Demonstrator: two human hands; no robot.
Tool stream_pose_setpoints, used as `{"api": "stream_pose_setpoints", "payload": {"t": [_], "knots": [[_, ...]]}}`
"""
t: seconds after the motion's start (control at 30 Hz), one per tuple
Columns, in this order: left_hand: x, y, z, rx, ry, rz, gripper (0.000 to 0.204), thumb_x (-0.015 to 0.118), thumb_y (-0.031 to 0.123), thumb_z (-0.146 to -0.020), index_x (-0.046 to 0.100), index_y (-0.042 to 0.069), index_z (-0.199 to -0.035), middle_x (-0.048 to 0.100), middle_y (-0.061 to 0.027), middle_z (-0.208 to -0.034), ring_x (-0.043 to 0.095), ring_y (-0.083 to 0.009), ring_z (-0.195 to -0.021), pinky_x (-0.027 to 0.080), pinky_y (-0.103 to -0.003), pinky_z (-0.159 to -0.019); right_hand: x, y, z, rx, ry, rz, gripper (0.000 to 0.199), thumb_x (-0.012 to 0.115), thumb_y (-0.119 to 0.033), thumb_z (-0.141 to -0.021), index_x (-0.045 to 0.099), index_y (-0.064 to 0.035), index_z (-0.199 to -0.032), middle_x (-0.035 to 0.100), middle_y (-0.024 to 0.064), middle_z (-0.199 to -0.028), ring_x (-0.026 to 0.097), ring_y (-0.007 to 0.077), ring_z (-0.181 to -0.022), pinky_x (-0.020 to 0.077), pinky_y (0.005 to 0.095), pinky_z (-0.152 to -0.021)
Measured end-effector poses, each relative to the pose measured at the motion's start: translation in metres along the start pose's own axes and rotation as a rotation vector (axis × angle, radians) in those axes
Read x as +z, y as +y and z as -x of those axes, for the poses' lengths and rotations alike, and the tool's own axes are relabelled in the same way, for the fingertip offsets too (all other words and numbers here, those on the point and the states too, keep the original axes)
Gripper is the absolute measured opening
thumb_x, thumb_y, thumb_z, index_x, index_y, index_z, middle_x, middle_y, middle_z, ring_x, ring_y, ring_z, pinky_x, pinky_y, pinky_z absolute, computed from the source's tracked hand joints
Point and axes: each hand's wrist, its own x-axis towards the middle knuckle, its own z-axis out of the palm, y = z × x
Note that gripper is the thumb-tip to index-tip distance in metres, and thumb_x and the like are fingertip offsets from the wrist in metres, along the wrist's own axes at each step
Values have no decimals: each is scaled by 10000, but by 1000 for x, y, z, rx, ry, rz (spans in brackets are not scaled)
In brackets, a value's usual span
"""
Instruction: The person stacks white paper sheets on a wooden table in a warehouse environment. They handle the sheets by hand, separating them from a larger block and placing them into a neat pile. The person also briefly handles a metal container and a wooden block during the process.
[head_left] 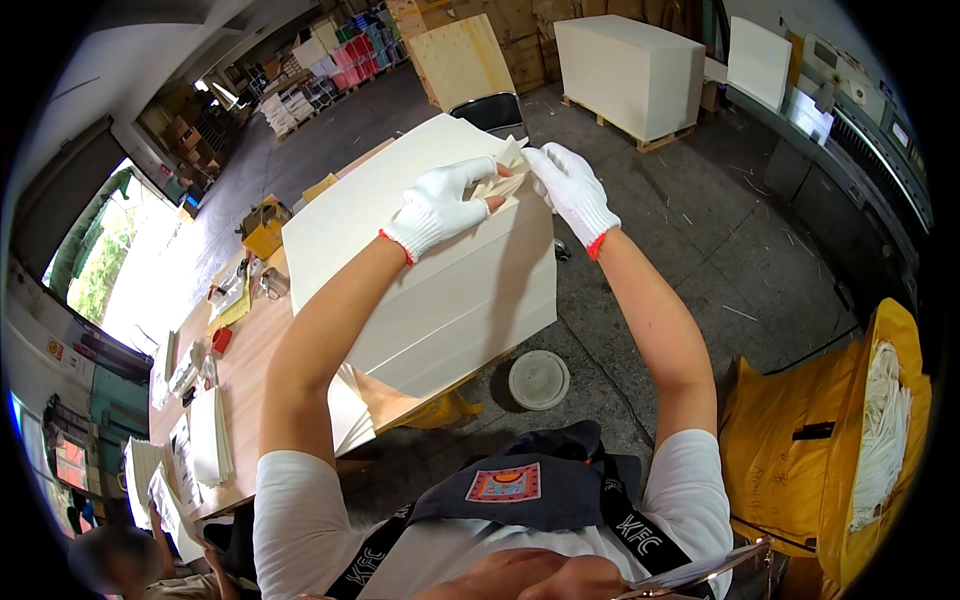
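A tall stack of large white sheets (440, 320) lies on the table in front of me. At its far right corner, several creased cream paper pieces (508, 160) stick up. My left hand (440, 205), in a white glove with a red cuff and bare fingertips showing, is closed round these pieces from the left. My right hand (572, 190), gloved the same way, is closed at the right end of the pieces, just past the stack's edge. Its fingertips are partly hidden, but they appear to pinch the paper.
The wooden table (258, 360) carries paper bundles (210, 435) and small tools at left. Beside it stand a round lidded bucket (539, 380) and a black chair (488, 112). A yellow sack (790, 440) and a machine (840, 170) are at right. Another person (165, 570) holds papers lower left.
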Motion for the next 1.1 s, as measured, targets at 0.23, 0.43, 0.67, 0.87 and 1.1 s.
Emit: {"api": "stream_pose_setpoints", "payload": {"t": [0.23,0.43,0.67,0.87,1.1], "knots": [[0,14,13,115,106,-61,443,645,161,-822,645,165,-1265,706,-138,-1081,684,-320,-970,544,-386,-846,-33,-12,14,-62,53,514,673,385,-692,-943,639,-69,-968,692,194,-934,663,382,-918,482,466,-789],[8,-14,5,299,152,-314,396,630,245,-844,641,156,-1229,711,-121,-1059,686,-330,-931,545,-416,-818,-19,-8,16,-311,-3,797,557,466,-623,-948,643,-94,-934,691,152,-888,677,356,-873,516,464,-723],[12,-12,-18,81,117,-372,332,600,230,-856,671,160,-1172,707,-120,-1036,682,-320,-945,536,-419,-818,-27,-15,10,-432,-57,913,553,468,-626,-943,653,-105,-940,655,124,-887,660,334,-862,516,462,-739],[5,-11,-19,87,25,-344,347,588,244,-894,652,174,-1228,705,-126,-1091,677,-327,-979,529,-409,-849,-21,-15,-5,-507,13,747,504,436,-549,-982,659,-97,-994,678,144,-917,663,338,-869,512,463,-758],[-3,-2,-3,-10,-9,-33,408,619,251,-932,620,170,-1333,711,-90,-1023,676,-199,-870,531,-353,-820,-4,-9,0,-77,23,185,558,372,-559,-988,641,-72,-939,668,122,-830,643,338,-860,464,440,-773]]}}
